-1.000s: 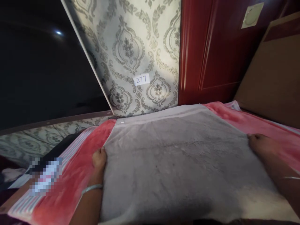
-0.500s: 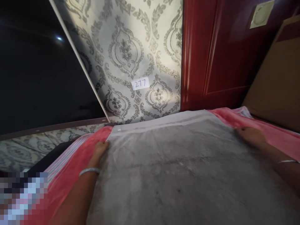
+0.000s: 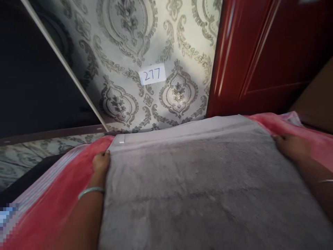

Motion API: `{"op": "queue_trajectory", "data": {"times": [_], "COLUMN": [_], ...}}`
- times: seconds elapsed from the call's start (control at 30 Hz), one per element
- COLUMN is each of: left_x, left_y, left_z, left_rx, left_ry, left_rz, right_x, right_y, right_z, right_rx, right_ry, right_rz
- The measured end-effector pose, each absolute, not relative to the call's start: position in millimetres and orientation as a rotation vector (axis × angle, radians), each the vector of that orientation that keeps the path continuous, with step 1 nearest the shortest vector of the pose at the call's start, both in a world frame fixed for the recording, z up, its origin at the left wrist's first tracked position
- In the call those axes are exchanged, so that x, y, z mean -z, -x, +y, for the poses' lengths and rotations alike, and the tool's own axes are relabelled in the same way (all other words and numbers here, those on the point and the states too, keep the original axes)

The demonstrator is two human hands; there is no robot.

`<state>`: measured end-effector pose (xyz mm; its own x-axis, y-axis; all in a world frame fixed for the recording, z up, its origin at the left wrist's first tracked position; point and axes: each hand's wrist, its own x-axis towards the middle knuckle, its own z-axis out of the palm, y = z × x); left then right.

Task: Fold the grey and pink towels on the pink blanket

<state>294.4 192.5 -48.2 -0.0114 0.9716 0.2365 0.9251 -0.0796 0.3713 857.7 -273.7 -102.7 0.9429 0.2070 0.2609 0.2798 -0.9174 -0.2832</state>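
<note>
A grey towel (image 3: 197,180) lies spread flat over a red blanket (image 3: 59,194) on a bed. My left hand (image 3: 101,163) rests at the towel's left edge near the far left corner, fingers curled down onto the edge. My right hand (image 3: 291,146) lies at the towel's right edge near the far right corner, fingers closed on the cloth. Each wrist carries a thin bangle. A small white tag (image 3: 121,141) shows at the towel's far left corner.
Patterned wallpaper (image 3: 156,52) with a paper label reading 277 (image 3: 152,74) stands behind the bed. A dark red door (image 3: 260,55) is at the right, a dark screen (image 3: 33,76) at the left. A brown board (image 3: 317,100) leans at far right.
Both hands have slid along the towel's side edges toward its far corners. The camera has moved closer to the wall.
</note>
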Motion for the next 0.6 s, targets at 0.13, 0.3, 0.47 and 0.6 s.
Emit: {"op": "queue_trajectory", "data": {"times": [0.13,0.3,0.47,0.6], "left_x": [46,27,15,44], "left_y": [-295,-307,-364,-411], "left_z": [189,172,122,72], "left_rx": [-0.682,-0.868,-0.691,-0.208], "left_ry": [-2.119,-2.310,-2.901,-2.998], "left_rz": [2.040,2.035,1.052,0.375], "right_x": [100,81,56,70], "right_y": [-854,-839,-794,-760], "right_z": [-275,-273,-235,-191], "right_rx": [0.213,0.252,0.582,0.162], "right_ry": [2.737,2.698,2.405,2.226], "right_rz": [-0.309,-0.401,-1.069,-1.753]}}
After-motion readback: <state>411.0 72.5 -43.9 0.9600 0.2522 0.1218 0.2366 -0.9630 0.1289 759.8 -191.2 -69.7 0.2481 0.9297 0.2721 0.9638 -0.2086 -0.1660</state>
